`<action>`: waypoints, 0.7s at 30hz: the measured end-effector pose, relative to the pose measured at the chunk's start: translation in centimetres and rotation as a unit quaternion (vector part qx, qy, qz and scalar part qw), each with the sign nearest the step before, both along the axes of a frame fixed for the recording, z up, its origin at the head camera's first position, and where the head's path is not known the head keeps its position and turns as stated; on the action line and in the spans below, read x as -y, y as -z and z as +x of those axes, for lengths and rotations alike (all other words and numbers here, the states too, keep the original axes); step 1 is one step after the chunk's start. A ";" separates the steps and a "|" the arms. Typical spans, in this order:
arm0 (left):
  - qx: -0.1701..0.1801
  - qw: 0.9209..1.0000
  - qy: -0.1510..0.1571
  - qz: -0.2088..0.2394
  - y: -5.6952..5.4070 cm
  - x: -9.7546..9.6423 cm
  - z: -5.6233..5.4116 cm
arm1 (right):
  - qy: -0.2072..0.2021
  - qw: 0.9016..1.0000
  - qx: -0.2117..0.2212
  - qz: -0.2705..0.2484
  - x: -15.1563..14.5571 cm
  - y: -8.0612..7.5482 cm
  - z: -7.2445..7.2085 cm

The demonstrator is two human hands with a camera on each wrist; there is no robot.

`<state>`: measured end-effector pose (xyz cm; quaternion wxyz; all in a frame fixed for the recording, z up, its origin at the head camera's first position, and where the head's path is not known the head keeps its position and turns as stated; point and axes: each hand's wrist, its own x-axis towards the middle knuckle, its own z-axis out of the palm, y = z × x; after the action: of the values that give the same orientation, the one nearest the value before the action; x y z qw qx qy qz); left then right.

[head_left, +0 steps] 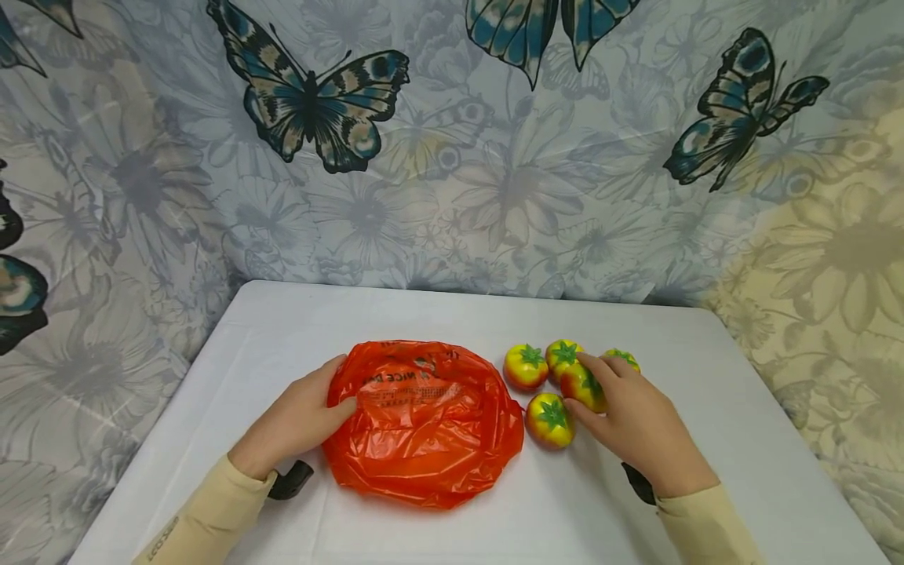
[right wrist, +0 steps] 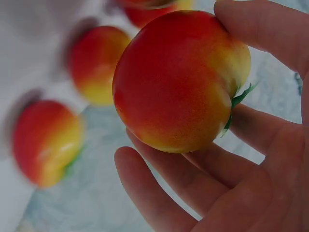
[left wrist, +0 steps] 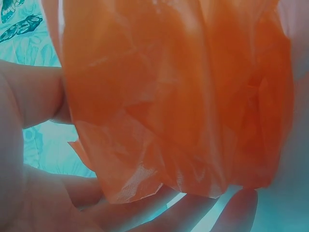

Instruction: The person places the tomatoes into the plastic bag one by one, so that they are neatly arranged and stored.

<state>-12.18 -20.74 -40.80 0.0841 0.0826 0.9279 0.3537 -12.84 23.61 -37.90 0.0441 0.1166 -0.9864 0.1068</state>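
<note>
A crumpled orange-red plastic bag (head_left: 431, 431) with dark print lies on the white table. My left hand (head_left: 302, 414) grips its left edge, thumb on the near side; in the left wrist view the bag's plastic (left wrist: 169, 106) hangs between thumb and fingers. Right of the bag, my right hand (head_left: 639, 420) holds a red-yellow tomato (head_left: 582, 390) with a green calyx between thumb and fingers. The right wrist view shows this tomato (right wrist: 178, 82) close up. Around it sit a front tomato (head_left: 551, 422), a left tomato (head_left: 525, 369), a rear tomato (head_left: 563, 355) and one partly hidden behind the hand (head_left: 623, 359).
The white tabletop (head_left: 438, 310) runs back to a hanging cloth (head_left: 494, 212) printed with butterflies and flowers. Cloth also hangs along the left and right sides. A dark wrist device (head_left: 291, 480) is on the left wrist.
</note>
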 end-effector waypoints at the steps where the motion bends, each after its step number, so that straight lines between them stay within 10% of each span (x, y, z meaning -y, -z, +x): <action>1: -0.002 1.000 -0.002 0.002 0.0 0.0 0.0 | -0.006 1.000 -0.003 -0.001 0.6 -0.3 -0.2; 21: -0.014 1.000 -0.011 0.021 0.3 -0.1 0.1 | -0.140 0.988 -0.004 -0.070 15.3 -1.8 -3.7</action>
<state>-12.05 -20.67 -41.10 0.0653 0.0796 0.9221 0.3730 -16.51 8.32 -36.13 0.0411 0.2504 -0.9503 0.1803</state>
